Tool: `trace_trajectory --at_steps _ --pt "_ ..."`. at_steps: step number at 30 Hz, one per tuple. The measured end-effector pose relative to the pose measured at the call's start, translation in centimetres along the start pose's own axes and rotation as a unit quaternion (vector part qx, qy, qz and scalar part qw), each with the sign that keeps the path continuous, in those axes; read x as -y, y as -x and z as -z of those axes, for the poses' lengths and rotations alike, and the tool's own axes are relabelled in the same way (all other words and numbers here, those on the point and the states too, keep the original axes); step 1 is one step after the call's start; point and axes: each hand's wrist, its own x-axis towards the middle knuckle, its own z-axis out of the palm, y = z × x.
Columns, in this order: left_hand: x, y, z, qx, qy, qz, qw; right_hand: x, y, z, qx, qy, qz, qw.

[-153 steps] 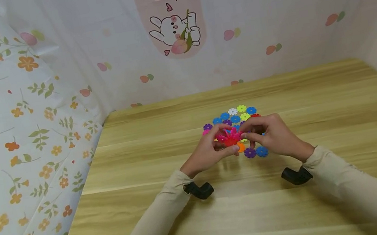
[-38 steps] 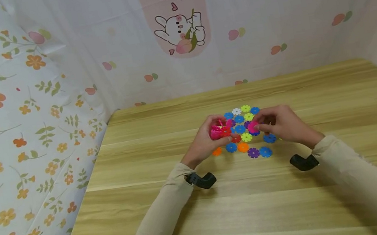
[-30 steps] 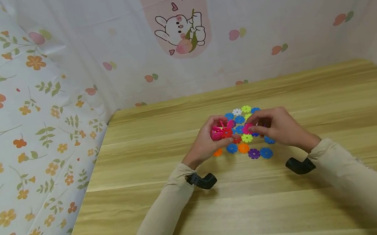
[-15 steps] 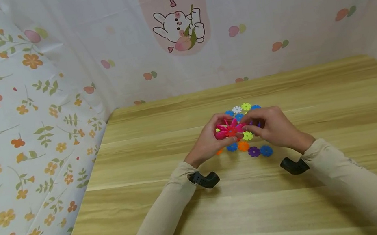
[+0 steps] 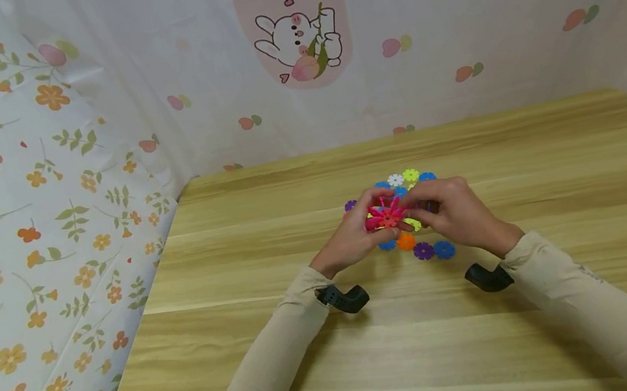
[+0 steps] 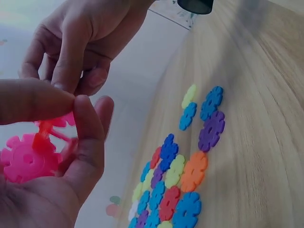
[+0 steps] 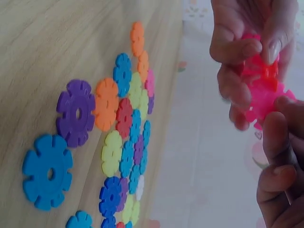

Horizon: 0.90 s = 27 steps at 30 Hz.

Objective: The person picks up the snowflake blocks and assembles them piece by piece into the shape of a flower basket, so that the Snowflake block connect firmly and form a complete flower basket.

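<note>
Above the table, my left hand (image 5: 348,241) holds a flower-like cluster (image 5: 387,216) of pink and red plastic snowflake discs, its fingers and thumb curled round it. My right hand (image 5: 457,210) meets it from the right, thumb and fingertips pinching a pink snowflake disc (image 7: 266,100) at the cluster's edge. A red disc (image 7: 260,69) shows between the left fingers in the right wrist view. From the left wrist, a large pink disc (image 6: 29,159) of the cluster is visible beside the palm. Fingers hide where the pinched disc meets the cluster.
Loose snowflake discs lie flat on the wooden table (image 5: 313,346) beneath and behind the hands, among them a purple disc (image 5: 423,251), a blue disc (image 5: 444,250) and an orange disc (image 5: 406,242). A printed cloth (image 5: 174,53) hangs behind the table.
My right hand has brought the pink disc leftward from above the loose discs to the cluster in the left hand. The cluster has turned and shifted slightly right; the head view has tilted slightly.
</note>
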Motion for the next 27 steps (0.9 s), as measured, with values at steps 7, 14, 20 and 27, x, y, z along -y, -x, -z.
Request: trace_trajectory --at_steps 7,14,20,27 --pt "0.1 -0.1 0.6 0.01 -0.004 -0.013 0.9999 0.2 -0.5 -0.2 0.007 -0.001 0.009 1.0" --pt "0.9 0.5 2.0 -0.017 0.06 -0.022 0.9978 -0.4 -2.1 -0.1 0.06 -0.022 -0.024 0.998" --pt "1.1 0.9 2.5 -0.017 0.08 -0.017 0.9965 -0.5 -2.8 -0.2 0.104 -0.064 -0.042 0.992" --pt "1.2 1.2 2.9 -0.017 0.081 -0.024 0.9963 -0.3 -3.9 -0.6 0.126 -0.088 -0.056 0.987"
